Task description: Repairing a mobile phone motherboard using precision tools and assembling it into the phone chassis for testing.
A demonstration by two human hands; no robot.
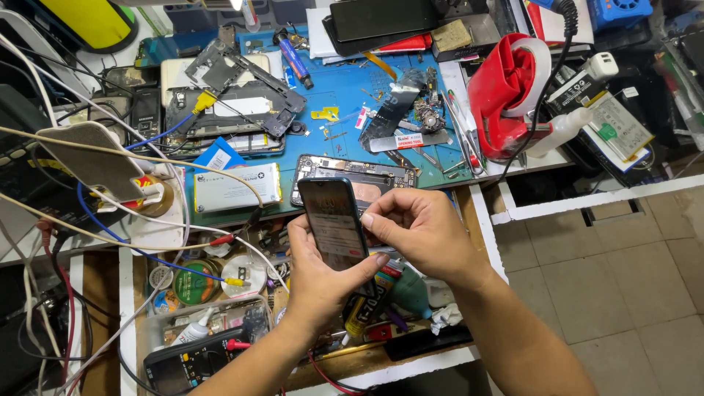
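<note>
Bench: cluttered repair bench (480, 213) with a blue work mat (345, 95) on top, an open drawer (132, 308) of tools below it, and tiled floor to the right.
Phone: a dark smartphone (334, 220) with its screen lit, held upright and tilted slightly, above the front edge of the bench and the open drawer.
Left hand: the left hand (319, 282) is wrapped around the lower part of the phone from behind, thumb pressed across the bottom right of the screen; the grip is closed firmly on it.
Right hand: the right hand (418, 231) meets the phone's right edge, fingers curled and fingertips pinched against the side; it may be holding a small tool or card there, but that is too small to tell.
Behind the phone: an opened phone frame (367, 176) lies flat on the mat, just beyond the held phone.
Left of it: a flat silver battery pack (236, 187) rests on the mat's front edge, with a white cable running across it.
Right side: a red tape dispenser (506, 92) stands near the bench's right end.
Drawer: a black multimeter (187, 363) lies at the front left, a glue tube (363, 312) sits under the left hand.
</note>
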